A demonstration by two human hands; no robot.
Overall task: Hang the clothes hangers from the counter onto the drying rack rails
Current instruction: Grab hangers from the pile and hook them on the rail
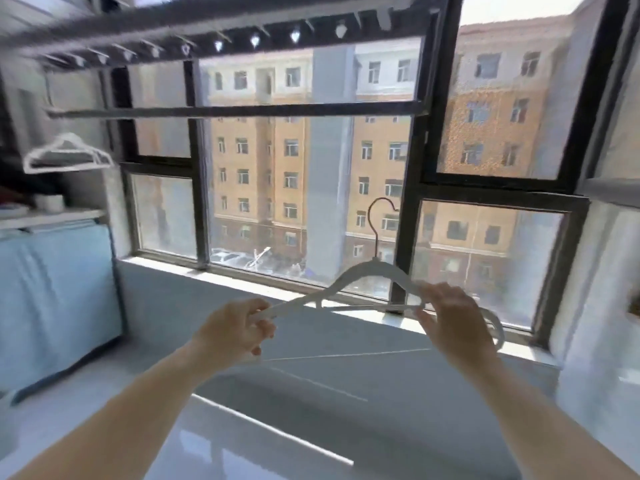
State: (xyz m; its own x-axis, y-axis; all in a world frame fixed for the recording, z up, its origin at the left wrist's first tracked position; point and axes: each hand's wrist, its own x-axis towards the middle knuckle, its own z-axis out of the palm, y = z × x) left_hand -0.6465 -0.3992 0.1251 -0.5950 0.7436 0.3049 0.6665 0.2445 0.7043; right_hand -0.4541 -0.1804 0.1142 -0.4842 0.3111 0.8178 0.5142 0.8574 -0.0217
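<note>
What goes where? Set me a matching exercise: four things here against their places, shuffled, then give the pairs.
Things:
1. held hanger
2. far hanger
3. rail
4. blue cover

Places:
A. low at left
B. running level across the upper middle
C. gripped by left hand and right hand
D. high at far left

Pairs: 1-C, 2-D, 3-B, 4-A
</note>
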